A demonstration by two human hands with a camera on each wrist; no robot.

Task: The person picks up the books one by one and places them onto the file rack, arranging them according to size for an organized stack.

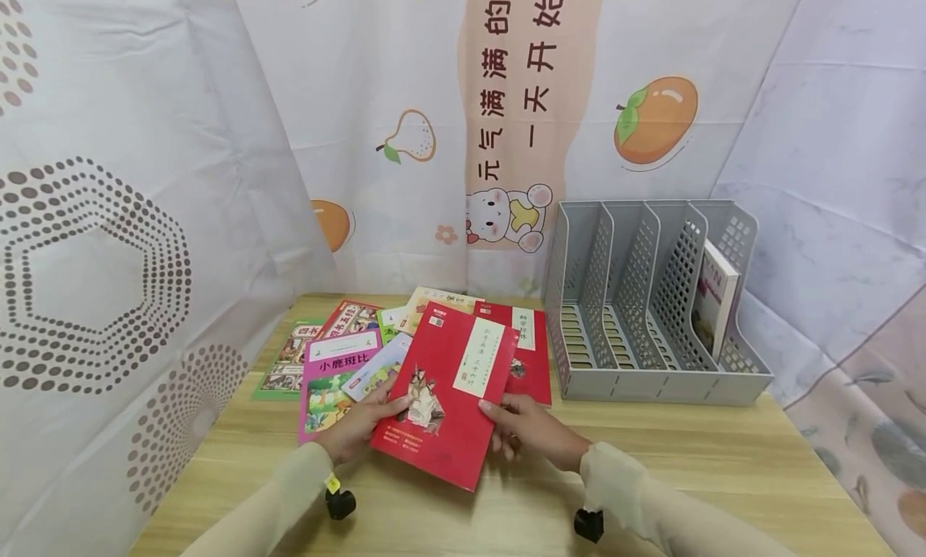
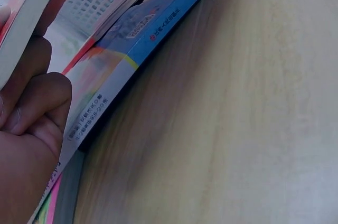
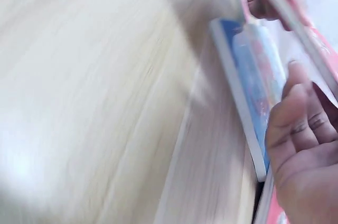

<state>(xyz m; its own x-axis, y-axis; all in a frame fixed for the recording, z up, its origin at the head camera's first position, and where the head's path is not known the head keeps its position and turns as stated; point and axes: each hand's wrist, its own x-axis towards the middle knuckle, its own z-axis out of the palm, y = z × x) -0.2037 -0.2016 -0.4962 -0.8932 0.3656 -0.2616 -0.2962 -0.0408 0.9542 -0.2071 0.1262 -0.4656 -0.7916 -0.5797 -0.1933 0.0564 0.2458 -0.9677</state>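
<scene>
A red book with a pale title panel and a small painted figure is held tilted above the table. My left hand grips its lower left edge, thumb on the cover and curled fingers underneath. At the book's right edge, the thumb of my right hand lies on the cover, with the fingers loosely bent below it. Partly hidden behind the held book, a second red book lies on the table. A blue-edged book lies below my left hand.
Several books lie left of the hands, including a pink one, a green one and a cream one. At the back right stands a grey file rack with a white book upright in its right compartment. Curtains hang behind the wooden table.
</scene>
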